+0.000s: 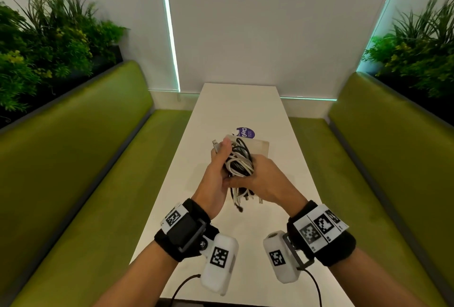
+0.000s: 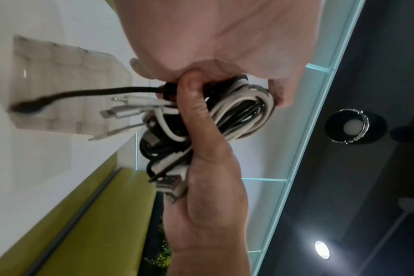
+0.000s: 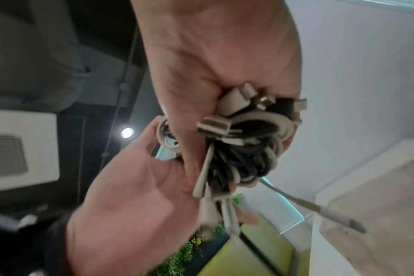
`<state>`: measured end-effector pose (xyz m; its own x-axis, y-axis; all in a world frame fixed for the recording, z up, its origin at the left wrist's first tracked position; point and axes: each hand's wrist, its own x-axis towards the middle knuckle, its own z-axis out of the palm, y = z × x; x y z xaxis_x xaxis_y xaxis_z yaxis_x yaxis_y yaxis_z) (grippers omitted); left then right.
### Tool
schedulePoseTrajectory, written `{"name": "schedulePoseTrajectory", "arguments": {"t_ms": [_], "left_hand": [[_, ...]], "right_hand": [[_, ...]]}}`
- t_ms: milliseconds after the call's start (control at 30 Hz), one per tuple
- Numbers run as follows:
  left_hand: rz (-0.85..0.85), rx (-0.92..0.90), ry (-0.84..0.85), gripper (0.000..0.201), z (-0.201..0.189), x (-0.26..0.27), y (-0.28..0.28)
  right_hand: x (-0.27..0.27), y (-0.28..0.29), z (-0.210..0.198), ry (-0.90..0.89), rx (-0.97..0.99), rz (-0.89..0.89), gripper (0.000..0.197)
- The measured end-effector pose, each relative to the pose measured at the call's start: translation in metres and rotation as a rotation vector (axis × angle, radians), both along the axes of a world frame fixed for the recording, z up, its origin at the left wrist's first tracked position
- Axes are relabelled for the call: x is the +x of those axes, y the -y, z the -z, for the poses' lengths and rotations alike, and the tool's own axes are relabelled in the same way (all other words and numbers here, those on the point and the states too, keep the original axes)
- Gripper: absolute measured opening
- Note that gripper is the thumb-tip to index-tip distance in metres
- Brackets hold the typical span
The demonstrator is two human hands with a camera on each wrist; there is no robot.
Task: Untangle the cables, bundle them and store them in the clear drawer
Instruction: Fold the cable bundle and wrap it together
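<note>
The cables [image 1: 239, 162] are up off the worktop [image 1: 245, 110] right now, a fat knot of black and white loops held in mid-air between both hands, with the clear drawer [image 1: 258, 146] sitting on the surface just behind them. Left hand [image 1: 217, 171] has its fingers curled round the far side of the bunch, thumb laid along the coils in the left wrist view; right hand [image 1: 264, 181] is wrapped over the near side, fingers closed on the same wad. Plugs poke out everywhere: a silver-tipped one [image 2: 114, 113] and a black lead [image 2: 83, 93] jut sideways, flat USB ends [image 3: 213, 126] crowd together under the right palm, and a few tails dangle below. To my eye this is the sorting-out stage, nothing bundled yet. Best bet, I'd say, is to loosen that squeeze, let the loops slacken, pick one free plug and feed it back through rather than tugging, since pulling could cinch the knot tighter. Keeping one hand as anchor and the other tracing a single cable looks the sensible way. White cords look rubbery and springy, the black one seems braided, though it's blurred. A purple label [image 1: 246, 132] lies beyond the drawer.
</note>
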<state>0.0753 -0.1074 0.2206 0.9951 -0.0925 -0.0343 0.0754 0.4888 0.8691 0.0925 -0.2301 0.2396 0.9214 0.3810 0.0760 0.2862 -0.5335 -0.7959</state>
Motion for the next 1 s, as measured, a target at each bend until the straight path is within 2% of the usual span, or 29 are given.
{"name": "schedulePoseTrajectory", "arguments": {"t_ms": [67,133,233,333,433,533,667,700,800,1000], "left_hand": [[0.002,0.047,0.033,0.090,0.003,-0.003,-0.001],[-0.039,0.143,0.050,0.092,0.005,-0.004,0.002],[-0.165,0.200,0.040,0.066,0.003,-0.003,0.007],[-0.217,0.193,0.019,0.053,0.003,-0.003,0.009],[-0.154,0.195,0.029,0.055,0.003,-0.003,0.007],[-0.045,0.258,0.084,0.073,-0.001,-0.004,0.005],[0.023,0.239,0.037,0.091,-0.009,-0.001,0.007],[0.051,0.225,0.019,0.090,-0.013,0.001,0.006],[0.078,0.216,0.027,0.068,-0.021,-0.001,0.002],[0.084,0.233,0.086,0.054,-0.027,-0.003,-0.001]], "right_hand": [[0.001,0.001,0.004,0.003,-0.015,0.006,0.025],[0.001,-0.001,0.007,0.023,-0.039,0.048,0.023],[-0.001,-0.009,0.008,0.055,-0.047,0.044,0.031],[-0.001,-0.007,0.002,-0.026,-0.003,-0.051,0.036],[-0.001,-0.003,0.003,-0.037,0.056,-0.045,0.036],[-0.002,-0.003,0.011,-0.066,0.213,0.037,0.024],[-0.009,-0.009,0.023,-0.093,0.459,0.148,0.022],[-0.012,-0.011,0.024,-0.113,0.506,0.177,0.020],[-0.012,-0.013,0.024,-0.188,0.560,0.186,0.014],[-0.008,-0.020,0.021,-0.177,0.554,0.228,0.013]]}}
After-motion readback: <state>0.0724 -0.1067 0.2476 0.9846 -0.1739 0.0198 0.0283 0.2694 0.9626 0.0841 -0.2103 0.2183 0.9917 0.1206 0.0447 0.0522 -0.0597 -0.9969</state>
